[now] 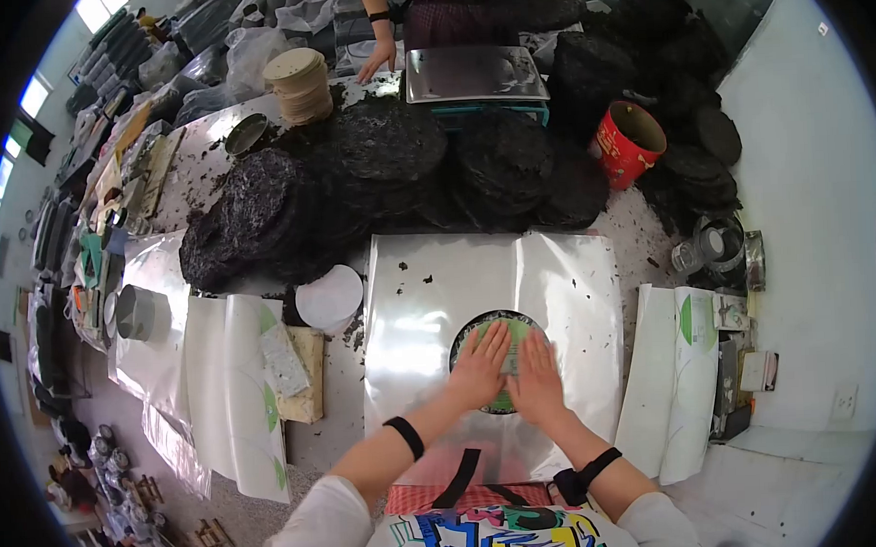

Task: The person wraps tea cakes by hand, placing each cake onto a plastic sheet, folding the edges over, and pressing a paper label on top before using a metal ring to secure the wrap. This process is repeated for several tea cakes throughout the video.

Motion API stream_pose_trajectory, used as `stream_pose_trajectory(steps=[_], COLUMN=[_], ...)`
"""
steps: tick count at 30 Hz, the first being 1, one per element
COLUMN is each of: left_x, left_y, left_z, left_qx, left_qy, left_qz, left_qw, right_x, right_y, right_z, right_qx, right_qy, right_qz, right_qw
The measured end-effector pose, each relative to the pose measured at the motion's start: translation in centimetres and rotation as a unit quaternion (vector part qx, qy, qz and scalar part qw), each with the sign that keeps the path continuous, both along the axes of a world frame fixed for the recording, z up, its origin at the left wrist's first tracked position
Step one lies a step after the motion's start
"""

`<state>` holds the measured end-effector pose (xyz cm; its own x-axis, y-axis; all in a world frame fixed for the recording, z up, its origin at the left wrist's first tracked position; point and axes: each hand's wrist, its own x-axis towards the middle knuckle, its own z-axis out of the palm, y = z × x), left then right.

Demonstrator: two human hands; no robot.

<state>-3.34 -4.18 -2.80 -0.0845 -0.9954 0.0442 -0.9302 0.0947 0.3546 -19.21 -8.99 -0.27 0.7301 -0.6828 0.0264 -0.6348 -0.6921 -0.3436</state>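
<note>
a: where's the round cake (500, 322)?
b: middle of the silver sheet (565, 278), left hand (479, 367) and right hand (537, 379) lying flat on it, fingers spread.
a: room?
b: bare sheet all round; the cake pile (394, 168) lies past the far edge. the palms hide most of the label.

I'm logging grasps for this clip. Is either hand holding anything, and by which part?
Nothing is gripped: left hand and right hand lie flat on top of the green-labelled round cake.
</note>
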Motion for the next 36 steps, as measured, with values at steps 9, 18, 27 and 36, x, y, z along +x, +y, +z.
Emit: stream_pose_trajectory(steps=[9, 18, 27, 36], left_x=[2.8, -4.6, 5.6, 2.4], left_y=[-5.1, 2.7, 14.5, 10.5], left_z=[1.0, 10.7, 6.4, 2.5], left_qx=[0.039, -0.206, 0.028, -0.062], left_qy=[0.186, 0.101, 0.297, 0.256], left_qz=[0.167, -0.007, 0.381, 0.113], left_qw=[0.967, 0.973, 0.875, 0.958], right_x=[2.6, 1.7, -5.4, -2.1], right_y=[2.3, 2.8, -2.9, -2.5], right_z=[-2.5, -1.8, -1.1, -1.6], right_qx=[-0.056, 0.112, 0.486, -0.200], right_qy=[0.009, -0.097, -0.312, -0.150], right_qz=[0.016, 0.003, -0.394, 0.062], right_qw=[0.998, 0.989, 0.715, 0.966])
